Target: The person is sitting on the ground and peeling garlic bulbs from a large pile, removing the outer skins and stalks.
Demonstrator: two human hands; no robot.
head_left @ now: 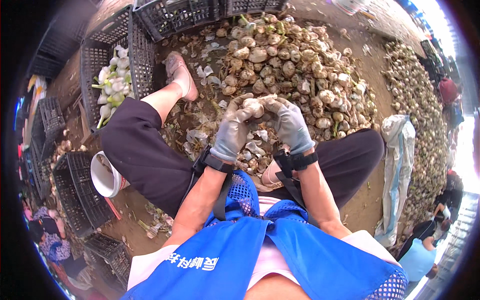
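Observation:
In front of my lap, my left hand (233, 127), in a grey work glove, is closed round a garlic bulb (253, 107) with dirty pale skin. My right hand (291, 125), gloved the same way, pinches the bulb's right side with bent fingers. Both hands are above the ground, over scattered peeled garlic skins (255, 148). Just beyond them rises a big heap of unpeeled, soil-stained garlic bulbs (285, 60). Clean white garlic bulbs (116, 80) with green stems lie in a black plastic crate (90, 60) at the left.
More black crates (177, 20) stand at the far side and left. A white bucket (102, 175) lies tilted by my left knee. To the right are a white sack (397, 170) and a long garlic bank (417, 115). Other people (420, 257) sit at both edges.

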